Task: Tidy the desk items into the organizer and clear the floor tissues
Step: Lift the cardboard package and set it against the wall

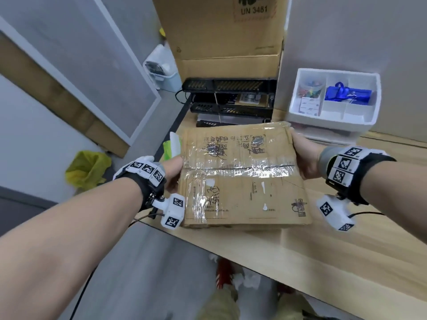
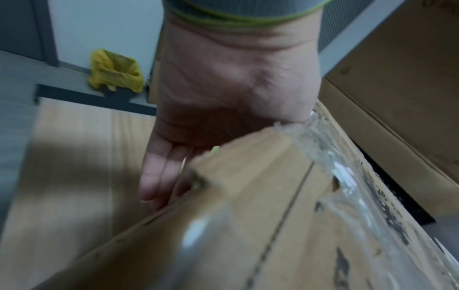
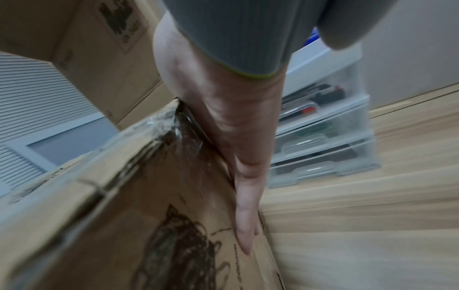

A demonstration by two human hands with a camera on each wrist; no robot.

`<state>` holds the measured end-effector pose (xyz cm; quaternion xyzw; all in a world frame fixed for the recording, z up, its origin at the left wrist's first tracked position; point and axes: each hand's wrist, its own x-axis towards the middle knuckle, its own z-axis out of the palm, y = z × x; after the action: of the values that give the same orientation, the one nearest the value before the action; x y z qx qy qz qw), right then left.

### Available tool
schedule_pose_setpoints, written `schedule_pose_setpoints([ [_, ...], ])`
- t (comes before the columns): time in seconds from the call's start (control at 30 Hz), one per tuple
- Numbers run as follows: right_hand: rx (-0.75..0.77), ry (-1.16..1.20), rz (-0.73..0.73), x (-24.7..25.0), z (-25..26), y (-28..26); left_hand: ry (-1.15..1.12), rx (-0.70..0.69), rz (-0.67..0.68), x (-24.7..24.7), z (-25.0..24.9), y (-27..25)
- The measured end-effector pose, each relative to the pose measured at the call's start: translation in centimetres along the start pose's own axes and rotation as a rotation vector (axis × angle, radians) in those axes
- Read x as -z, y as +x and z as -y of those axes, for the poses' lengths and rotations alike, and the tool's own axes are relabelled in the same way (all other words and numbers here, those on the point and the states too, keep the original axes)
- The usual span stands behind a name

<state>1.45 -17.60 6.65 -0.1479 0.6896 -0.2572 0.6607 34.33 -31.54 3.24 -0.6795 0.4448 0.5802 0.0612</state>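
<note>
A flat cardboard box sealed with clear tape is over the left end of the wooden desk. My left hand presses its left side, palm and straight fingers flat against the cardboard. My right hand presses the opposite side, fingers stretched along the box wall. I cannot tell whether the box touches the desk. The white organizer stands at the back right with clear drawers below. Crumpled white tissues lie on the floor under the desk edge.
A large carton stands behind black stacked trays. A green and white item pokes out beside the box's left edge. On the floor to the left are a yellow-lined bin and a white container.
</note>
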Motion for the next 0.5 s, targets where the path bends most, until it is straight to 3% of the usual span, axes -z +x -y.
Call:
schedule_pose_setpoints([
  [0.17,0.033,-0.190,0.121,-6.8,2.4,-1.2,-0.155,0.022,-0.140,3.2,7.7,-5.6],
  [0.3,0.043,-0.275,0.229,-11.8,3.1,-2.2,-0.208,0.026,-0.167,6.4,13.1,-8.1],
  [0.4,0.050,-0.362,0.330,-18.6,4.1,-2.9,-0.317,0.064,-0.241,10.4,19.6,-10.2],
  [0.5,0.053,-0.451,0.332,-26.5,4.6,-2.8,-0.434,0.099,-0.337,14.3,25.4,-12.5],
])
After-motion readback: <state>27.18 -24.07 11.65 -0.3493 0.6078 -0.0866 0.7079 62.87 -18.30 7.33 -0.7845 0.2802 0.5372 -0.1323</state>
